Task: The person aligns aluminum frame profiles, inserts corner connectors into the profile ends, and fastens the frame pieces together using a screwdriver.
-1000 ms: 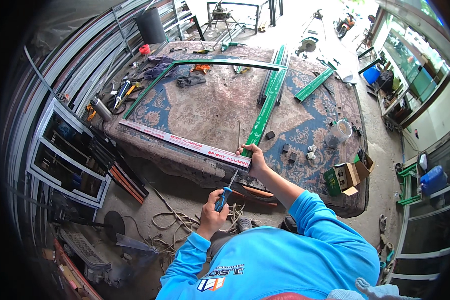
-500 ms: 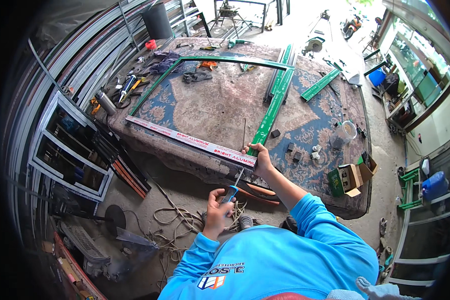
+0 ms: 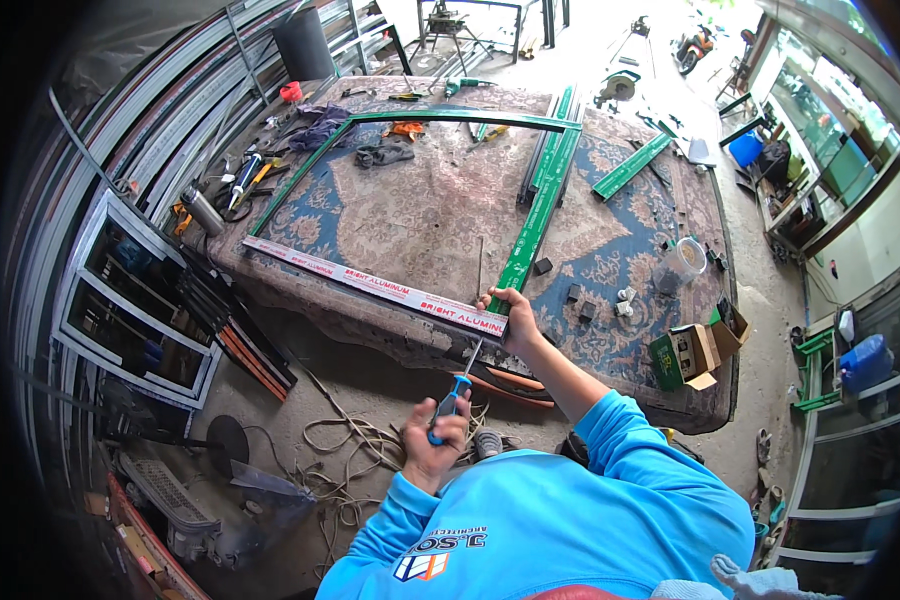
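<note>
A rectangular metal frame (image 3: 370,282) lies on the table, its near bar in white-and-red film and the other bars in green film. My right hand (image 3: 513,322) is closed round the frame's near right corner, thumb and fingers on the bars. In my left hand (image 3: 433,440) is a screwdriver (image 3: 461,386) with a blue-and-dark handle, fingers round the grip. Its shaft points up at the outer side of that corner; the tip's contact is too small to make out. A thin rod (image 3: 481,262) stands up just behind the near bar, close to my right fingers.
A patterned carpet (image 3: 410,215) covers the table. On the right are small dark blocks (image 3: 542,266), a clear tub (image 3: 677,266) and an open carton (image 3: 673,362). A green drill (image 3: 465,86) lies far back. Rope or cable (image 3: 355,437) coils on the floor near my feet.
My left hand has shifted slightly down, its fingers now looser and lower on the screwdriver, showing more handle. My right hand stays on the corner. The whole view has shifted slightly.
</note>
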The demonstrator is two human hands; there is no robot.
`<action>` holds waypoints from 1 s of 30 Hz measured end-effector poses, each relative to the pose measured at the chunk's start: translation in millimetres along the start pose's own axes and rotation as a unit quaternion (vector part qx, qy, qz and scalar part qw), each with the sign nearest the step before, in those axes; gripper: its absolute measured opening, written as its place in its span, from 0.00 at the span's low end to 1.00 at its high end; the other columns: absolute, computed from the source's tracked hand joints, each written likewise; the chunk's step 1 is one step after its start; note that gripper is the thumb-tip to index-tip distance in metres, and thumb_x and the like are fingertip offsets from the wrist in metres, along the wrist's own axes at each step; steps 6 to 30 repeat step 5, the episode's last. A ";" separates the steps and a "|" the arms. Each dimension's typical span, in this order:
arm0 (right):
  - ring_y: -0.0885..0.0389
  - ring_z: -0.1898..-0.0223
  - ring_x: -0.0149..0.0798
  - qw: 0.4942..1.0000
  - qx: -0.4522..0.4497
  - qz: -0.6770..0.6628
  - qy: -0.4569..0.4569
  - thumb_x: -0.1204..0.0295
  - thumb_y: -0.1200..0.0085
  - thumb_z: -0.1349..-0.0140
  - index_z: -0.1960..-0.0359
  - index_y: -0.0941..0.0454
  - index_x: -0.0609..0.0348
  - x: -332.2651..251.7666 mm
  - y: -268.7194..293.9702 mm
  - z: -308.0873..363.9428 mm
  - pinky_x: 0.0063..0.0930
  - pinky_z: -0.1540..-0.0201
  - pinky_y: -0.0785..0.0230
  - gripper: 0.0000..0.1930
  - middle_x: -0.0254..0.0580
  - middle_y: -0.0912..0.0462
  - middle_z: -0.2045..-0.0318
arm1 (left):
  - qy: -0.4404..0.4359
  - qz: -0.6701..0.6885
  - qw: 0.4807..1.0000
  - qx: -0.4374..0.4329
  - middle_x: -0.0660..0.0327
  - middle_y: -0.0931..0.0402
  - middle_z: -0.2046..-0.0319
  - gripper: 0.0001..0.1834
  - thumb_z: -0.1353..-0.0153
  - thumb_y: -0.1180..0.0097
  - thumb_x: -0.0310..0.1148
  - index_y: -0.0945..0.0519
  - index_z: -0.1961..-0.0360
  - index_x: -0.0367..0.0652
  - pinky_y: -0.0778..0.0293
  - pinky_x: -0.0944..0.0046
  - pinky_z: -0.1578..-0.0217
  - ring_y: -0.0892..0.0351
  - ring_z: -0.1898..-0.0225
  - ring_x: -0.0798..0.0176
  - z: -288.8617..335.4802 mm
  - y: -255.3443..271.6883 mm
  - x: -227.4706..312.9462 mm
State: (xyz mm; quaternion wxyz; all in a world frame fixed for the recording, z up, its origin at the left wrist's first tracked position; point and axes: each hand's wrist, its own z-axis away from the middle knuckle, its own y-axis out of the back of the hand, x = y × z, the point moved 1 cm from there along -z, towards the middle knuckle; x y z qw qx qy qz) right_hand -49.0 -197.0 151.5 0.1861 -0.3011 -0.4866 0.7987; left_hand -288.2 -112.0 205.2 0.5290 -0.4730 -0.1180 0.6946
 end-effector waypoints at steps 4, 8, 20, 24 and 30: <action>0.22 0.68 0.42 1.000 -0.008 -0.005 -0.002 0.72 0.52 0.40 0.62 0.32 0.58 -1.3 7.1 -7.5 0.42 0.58 0.25 0.07 0.42 0.24 0.73 | -0.240 -0.544 0.799 -0.092 0.56 0.27 0.61 0.29 0.43 0.44 0.26 0.37 0.39 0.47 0.37 0.76 0.81 0.34 0.81 0.72 -5.9 15.2 11.4; 0.22 0.68 0.42 1.000 -0.013 -0.009 -0.005 0.71 0.52 0.40 0.61 0.32 0.57 -2.6 8.3 -10.8 0.43 0.57 0.25 0.08 0.43 0.23 0.73 | -0.242 -0.544 0.798 -0.092 0.56 0.27 0.61 0.29 0.43 0.44 0.26 0.37 0.39 0.47 0.37 0.76 0.81 0.34 0.81 0.72 -6.3 14.5 11.7; 0.22 0.68 0.42 1.000 -0.013 -0.009 -0.005 0.71 0.52 0.40 0.61 0.32 0.57 -2.6 8.3 -10.8 0.43 0.57 0.25 0.08 0.43 0.23 0.73 | -0.242 -0.544 0.798 -0.092 0.56 0.27 0.61 0.29 0.43 0.44 0.26 0.37 0.39 0.47 0.37 0.76 0.81 0.34 0.81 0.72 -6.3 14.5 11.7; 0.22 0.68 0.42 1.000 -0.013 -0.009 -0.005 0.71 0.52 0.40 0.61 0.32 0.57 -2.6 8.3 -10.8 0.43 0.57 0.25 0.08 0.43 0.23 0.73 | -0.242 -0.544 0.798 -0.092 0.56 0.27 0.61 0.29 0.43 0.44 0.26 0.37 0.39 0.47 0.37 0.76 0.81 0.34 0.81 0.72 -6.3 14.5 11.7; 0.22 0.68 0.42 1.000 -0.013 -0.009 -0.005 0.71 0.52 0.40 0.61 0.32 0.57 -2.6 8.3 -10.8 0.43 0.57 0.25 0.08 0.43 0.23 0.73 | -0.242 -0.544 0.798 -0.092 0.56 0.27 0.61 0.29 0.43 0.44 0.26 0.37 0.39 0.47 0.37 0.76 0.81 0.34 0.81 0.72 -6.3 14.5 11.7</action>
